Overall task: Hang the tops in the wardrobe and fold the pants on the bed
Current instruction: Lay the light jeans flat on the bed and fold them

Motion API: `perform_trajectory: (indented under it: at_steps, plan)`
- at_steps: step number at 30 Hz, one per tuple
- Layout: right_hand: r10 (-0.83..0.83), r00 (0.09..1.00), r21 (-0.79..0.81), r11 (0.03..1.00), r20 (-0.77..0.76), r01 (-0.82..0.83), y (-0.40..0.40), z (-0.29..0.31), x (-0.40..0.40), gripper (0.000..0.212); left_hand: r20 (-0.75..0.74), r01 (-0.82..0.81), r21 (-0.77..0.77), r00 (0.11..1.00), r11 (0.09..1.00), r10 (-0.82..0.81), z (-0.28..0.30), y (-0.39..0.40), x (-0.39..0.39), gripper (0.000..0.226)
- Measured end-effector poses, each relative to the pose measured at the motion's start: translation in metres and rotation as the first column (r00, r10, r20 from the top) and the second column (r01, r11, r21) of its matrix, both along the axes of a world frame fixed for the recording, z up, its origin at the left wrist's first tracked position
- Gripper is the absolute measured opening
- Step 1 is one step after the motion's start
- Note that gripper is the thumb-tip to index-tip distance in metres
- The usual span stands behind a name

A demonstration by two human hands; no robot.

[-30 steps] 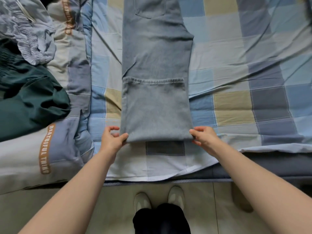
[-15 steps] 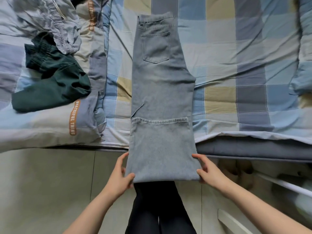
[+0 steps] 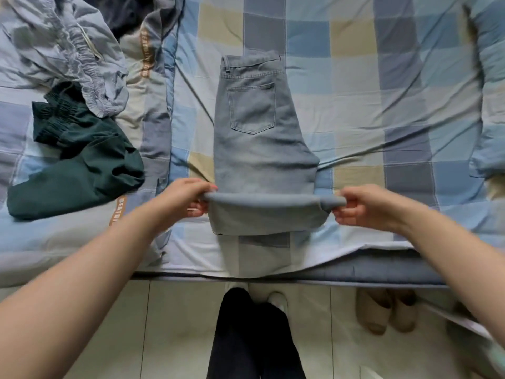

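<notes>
The left hand (image 3: 188, 196) and right hand (image 3: 363, 205) each have their fingers curled round one end of a fold in the jeans (image 3: 259, 138), pinching the doubled denim and holding that folded edge raised just above the bed (image 3: 355, 86). Between the hands the fold runs straight across; below it a short flap of denim hangs toward the person, and beyond it the jeans lie flat on the checked sheet, back pocket up, waistband at the far end. Just past the left hand, further out to that side, a dark green garment (image 3: 73, 165) lies crumpled on a duvet (image 3: 153, 110) with orange lettering, and beyond it sits a pale grey garment (image 3: 76, 53) with a gathered edge. Nearer than the hands, past the bed's edge, are the person's dark trousers (image 3: 251, 337) and white shoes on the tiled floor (image 3: 164, 337), with slippers (image 3: 382, 313) under the right forearm's side.
</notes>
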State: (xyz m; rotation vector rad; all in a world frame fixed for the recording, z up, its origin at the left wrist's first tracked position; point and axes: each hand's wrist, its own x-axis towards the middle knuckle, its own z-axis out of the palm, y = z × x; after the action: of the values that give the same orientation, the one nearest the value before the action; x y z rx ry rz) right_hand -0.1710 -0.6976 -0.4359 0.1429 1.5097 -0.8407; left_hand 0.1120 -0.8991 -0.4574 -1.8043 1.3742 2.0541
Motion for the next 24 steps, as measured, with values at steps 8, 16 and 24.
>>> perform_trajectory:
  at_steps: [8, 16, 24]
  plan:
    - [-0.318, 0.911, -0.054, 0.948, -0.262, 0.315, -0.119, -0.071, -0.056, 0.019, 0.081, 0.003, -0.179, 0.997, 0.984, 0.011, -0.080, -0.098, -0.071, 0.028]
    - [0.016, 0.929, 0.226, 0.971, -0.370, 0.073, -0.085, -0.175, -0.001, 0.043, 0.131, 0.076, -0.163, 0.990, 0.984, -0.054, -0.165, -0.044, -0.042, 0.028]
    - [0.061, 0.942, 0.218, 0.976, -0.330, 0.013, -0.087, -0.192, -0.018, 0.038, 0.104, -0.042, -0.139, 0.993, 0.989, 0.057, -0.182, -0.054, -0.043, 0.043]
